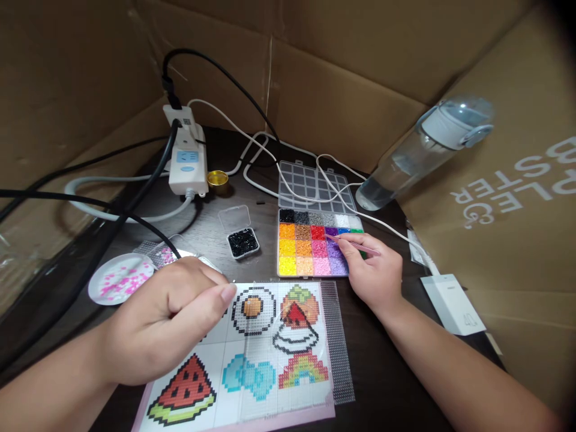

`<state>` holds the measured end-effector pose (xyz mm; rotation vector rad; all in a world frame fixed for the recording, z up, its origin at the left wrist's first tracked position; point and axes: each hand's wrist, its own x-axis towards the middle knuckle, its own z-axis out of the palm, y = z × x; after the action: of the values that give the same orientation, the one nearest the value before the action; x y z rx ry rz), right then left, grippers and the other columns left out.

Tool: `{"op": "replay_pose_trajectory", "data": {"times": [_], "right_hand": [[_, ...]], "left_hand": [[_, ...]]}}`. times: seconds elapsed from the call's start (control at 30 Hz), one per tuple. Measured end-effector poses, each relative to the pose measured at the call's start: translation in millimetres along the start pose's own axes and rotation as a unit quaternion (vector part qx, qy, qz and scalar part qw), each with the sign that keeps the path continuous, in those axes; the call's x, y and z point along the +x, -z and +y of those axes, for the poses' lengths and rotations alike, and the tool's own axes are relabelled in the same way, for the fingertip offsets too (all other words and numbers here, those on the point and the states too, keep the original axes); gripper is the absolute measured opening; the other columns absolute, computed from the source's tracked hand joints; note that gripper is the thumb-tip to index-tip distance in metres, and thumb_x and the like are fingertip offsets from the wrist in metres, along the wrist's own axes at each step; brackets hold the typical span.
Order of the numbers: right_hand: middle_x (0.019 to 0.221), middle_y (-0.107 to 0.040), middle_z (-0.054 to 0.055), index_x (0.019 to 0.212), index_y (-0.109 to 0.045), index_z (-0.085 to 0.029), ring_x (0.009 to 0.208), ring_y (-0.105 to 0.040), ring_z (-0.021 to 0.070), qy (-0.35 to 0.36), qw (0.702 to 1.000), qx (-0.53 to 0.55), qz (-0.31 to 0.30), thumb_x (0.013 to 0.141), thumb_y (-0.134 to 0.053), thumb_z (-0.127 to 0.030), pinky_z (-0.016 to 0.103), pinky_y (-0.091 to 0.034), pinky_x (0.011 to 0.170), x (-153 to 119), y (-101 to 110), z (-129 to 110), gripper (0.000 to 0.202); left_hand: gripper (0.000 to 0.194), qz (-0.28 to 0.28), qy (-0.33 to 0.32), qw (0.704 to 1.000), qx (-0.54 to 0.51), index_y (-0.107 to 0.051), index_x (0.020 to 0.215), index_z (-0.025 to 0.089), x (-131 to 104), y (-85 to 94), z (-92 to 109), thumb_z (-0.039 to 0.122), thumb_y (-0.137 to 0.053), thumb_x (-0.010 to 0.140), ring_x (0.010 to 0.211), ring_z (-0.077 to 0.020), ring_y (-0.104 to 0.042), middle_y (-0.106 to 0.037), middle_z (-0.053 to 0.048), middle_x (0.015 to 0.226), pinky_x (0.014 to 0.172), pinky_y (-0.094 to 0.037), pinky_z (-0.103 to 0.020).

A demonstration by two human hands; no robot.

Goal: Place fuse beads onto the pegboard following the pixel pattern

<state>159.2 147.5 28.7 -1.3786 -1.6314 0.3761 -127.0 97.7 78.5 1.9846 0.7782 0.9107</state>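
Note:
My right hand (378, 270) pinches pink tweezers (355, 242). Their tips reach the red beads (317, 233) in a compartmented bead box (278, 252), sorted by colour. Closed with the thumb pressed on the curled fingers, my left hand (166, 321) is above the left part of a pattern sheet (265, 414); whatever it may hold is hidden. Printed on the sheet are a watermelon slice (186, 390), a fried egg (254, 309) and a rainbow (303, 371). A clear pegboard (339, 354) overlaps its right side, with a small bead triangle in red, white and black (296, 330) on it.
A small open case of black beads (243, 242) stands beyond the sheet. Left are a white dish with pink beads (121, 279), a power strip (186, 159) and black cables (103, 240). Right are a water bottle (405, 156) and white charger (452, 304). Cardboard walls (333, 84) surround the table.

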Motion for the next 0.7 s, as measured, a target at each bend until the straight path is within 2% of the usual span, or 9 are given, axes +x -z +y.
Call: {"op": "replay_pose_trajectory", "data": {"times": [0.27,0.7], "right_hand": [[0.085,-0.079,0.006,0.084,-0.078,-0.019,0.08,-0.074,0.0206,-0.001,1.0,0.01,0.005,0.086,-0.068,-0.025,0.038,-0.063,0.079,0.0,1.5,-4.0,0.012],[0.085,-0.08,0.006,0.084,-0.078,-0.019,0.08,-0.076,0.0214,-0.016,0.999,0.028,0.016,0.085,-0.071,-0.027,0.038,-0.064,0.079,0.0,-0.5,-0.7,0.011]], "left_hand": [[0.045,-0.003,0.017,1.0,-0.014,-0.018,0.058,0.017,-3.2,0.5,-2.7,0.013,-0.03,0.1,0.043,-0.0067,-0.024,-0.024,0.004,0.048,0.044,-0.024,-0.024],[0.044,0.017,0.005,0.999,0.037,-0.019,0.057,0.018,0.5,-0.3,0.1,0.012,-0.032,0.099,0.04,-0.0074,-0.024,-0.022,0.005,0.045,0.042,-0.026,-0.023]]}}
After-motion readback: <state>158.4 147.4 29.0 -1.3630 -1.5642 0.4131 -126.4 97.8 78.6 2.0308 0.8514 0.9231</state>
